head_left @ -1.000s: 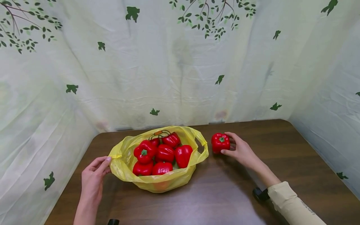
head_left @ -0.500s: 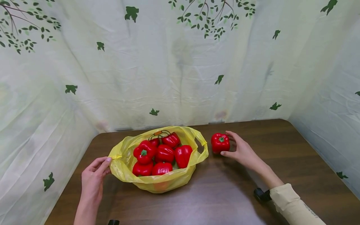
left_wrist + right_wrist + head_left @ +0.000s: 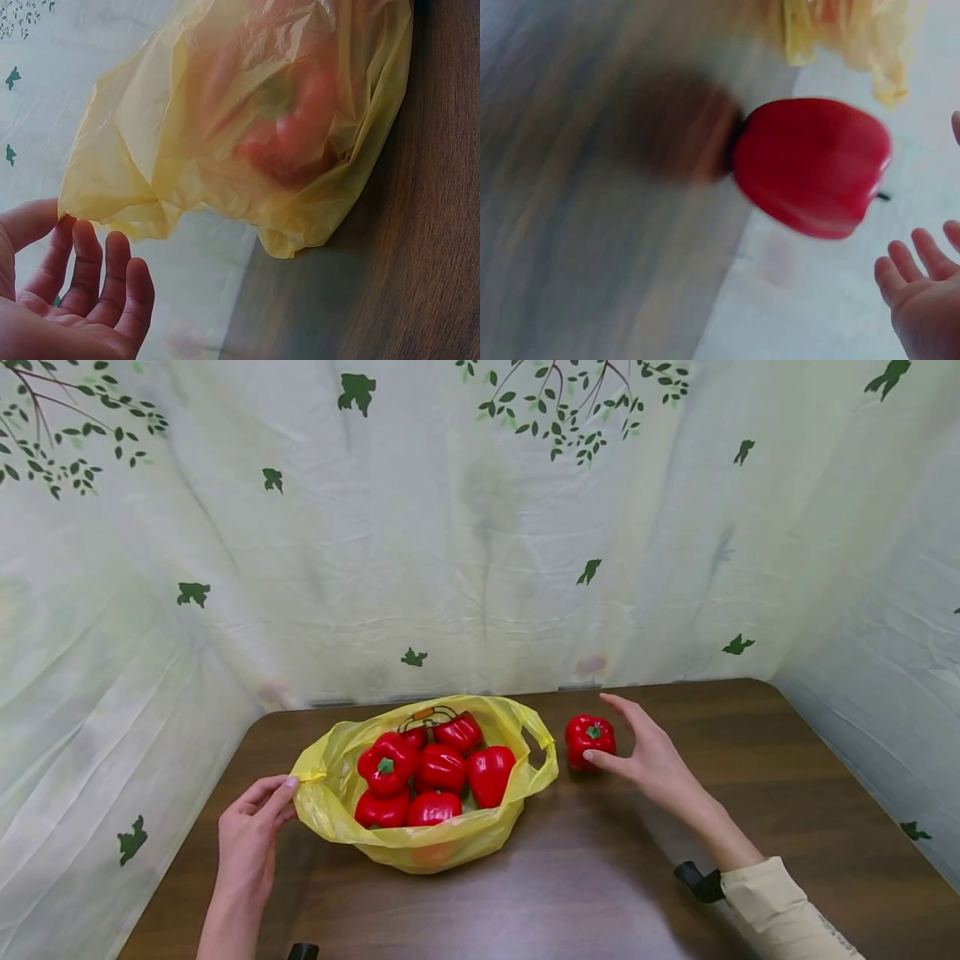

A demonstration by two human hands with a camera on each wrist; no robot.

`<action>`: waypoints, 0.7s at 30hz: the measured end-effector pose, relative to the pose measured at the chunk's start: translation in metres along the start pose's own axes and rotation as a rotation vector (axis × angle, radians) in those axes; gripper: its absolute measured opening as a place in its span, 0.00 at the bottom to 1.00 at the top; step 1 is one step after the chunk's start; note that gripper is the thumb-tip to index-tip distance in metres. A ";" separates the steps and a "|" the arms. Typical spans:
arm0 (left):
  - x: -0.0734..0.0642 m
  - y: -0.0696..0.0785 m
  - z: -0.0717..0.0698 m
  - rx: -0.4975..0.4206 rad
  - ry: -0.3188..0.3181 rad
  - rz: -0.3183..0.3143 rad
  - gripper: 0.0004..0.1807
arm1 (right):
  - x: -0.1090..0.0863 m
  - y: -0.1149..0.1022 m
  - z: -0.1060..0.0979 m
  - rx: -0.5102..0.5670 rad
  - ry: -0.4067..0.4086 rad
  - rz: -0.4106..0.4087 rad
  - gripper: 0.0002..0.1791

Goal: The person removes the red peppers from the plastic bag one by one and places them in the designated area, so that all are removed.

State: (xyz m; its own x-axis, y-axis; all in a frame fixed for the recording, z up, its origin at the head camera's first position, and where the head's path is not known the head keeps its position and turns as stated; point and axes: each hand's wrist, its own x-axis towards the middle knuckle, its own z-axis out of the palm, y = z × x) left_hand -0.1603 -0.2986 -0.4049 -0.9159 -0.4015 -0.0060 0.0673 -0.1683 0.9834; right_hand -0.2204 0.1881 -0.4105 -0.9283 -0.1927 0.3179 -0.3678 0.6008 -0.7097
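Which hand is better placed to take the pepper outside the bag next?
Probably the right hand: it is open, close beside the pepper. The left hand pinches the bag's rim, on the side away from that pepper.

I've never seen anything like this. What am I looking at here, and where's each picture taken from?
There's no machine here, just a person's bare left hand and right hand. The wide picture is taken from the person's head; the two close-ups are taken from the left and right wrists. On the brown table sits a yellow bag with several red peppers inside, and one loose pepper stands beside it. The left hand pinches the bag's edge. The right hand is open by the loose pepper, not gripping it.
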 end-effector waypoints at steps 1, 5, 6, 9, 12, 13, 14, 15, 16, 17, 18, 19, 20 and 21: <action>0.000 0.000 0.000 -0.001 0.000 0.001 0.05 | 0.000 -0.004 0.001 0.003 0.004 -0.015 0.46; 0.000 0.001 -0.001 -0.014 0.001 0.002 0.04 | 0.003 -0.019 0.004 0.026 0.000 -0.076 0.45; 0.000 0.001 -0.001 -0.016 0.002 0.003 0.04 | 0.004 -0.022 0.006 0.033 -0.008 -0.089 0.45; 0.000 0.000 -0.001 -0.022 0.001 0.002 0.03 | 0.006 -0.032 0.012 0.048 -0.043 -0.129 0.45; 0.000 0.000 -0.001 -0.025 0.001 0.000 0.03 | 0.008 -0.039 0.018 0.051 -0.075 -0.168 0.45; 0.000 0.000 -0.001 -0.025 0.000 0.000 0.04 | 0.008 -0.041 0.020 0.050 -0.083 -0.180 0.44; 0.000 0.000 -0.001 -0.026 -0.001 -0.001 0.04 | 0.009 -0.043 0.023 0.047 -0.090 -0.192 0.44; 0.000 0.000 -0.001 -0.025 0.000 -0.002 0.04 | 0.010 -0.045 0.024 0.047 -0.096 -0.204 0.44; -0.001 0.000 -0.001 -0.020 0.002 -0.004 0.04 | 0.011 -0.047 0.027 0.050 -0.101 -0.214 0.44; -0.001 0.001 0.000 -0.013 0.003 -0.005 0.05 | 0.011 -0.049 0.028 0.056 -0.108 -0.224 0.44; -0.001 0.001 0.000 -0.008 0.004 -0.005 0.05 | 0.012 -0.051 0.030 0.064 -0.114 -0.237 0.43; -0.001 0.002 0.000 0.000 0.006 -0.007 0.06 | 0.014 -0.053 0.033 0.075 -0.120 -0.255 0.43; -0.001 0.002 0.000 0.006 0.008 -0.009 0.06 | 0.015 -0.056 0.035 0.084 -0.128 -0.271 0.43; -0.002 0.002 0.000 0.012 0.010 -0.012 0.07 | 0.016 -0.059 0.037 0.092 -0.134 -0.285 0.43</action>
State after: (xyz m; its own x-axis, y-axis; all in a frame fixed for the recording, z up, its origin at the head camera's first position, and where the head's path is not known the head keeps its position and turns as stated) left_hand -0.1587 -0.2982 -0.4028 -0.9124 -0.4087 -0.0195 0.0515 -0.1620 0.9855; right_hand -0.2157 0.1212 -0.3871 -0.7840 -0.4473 0.4304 -0.6114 0.4367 -0.6599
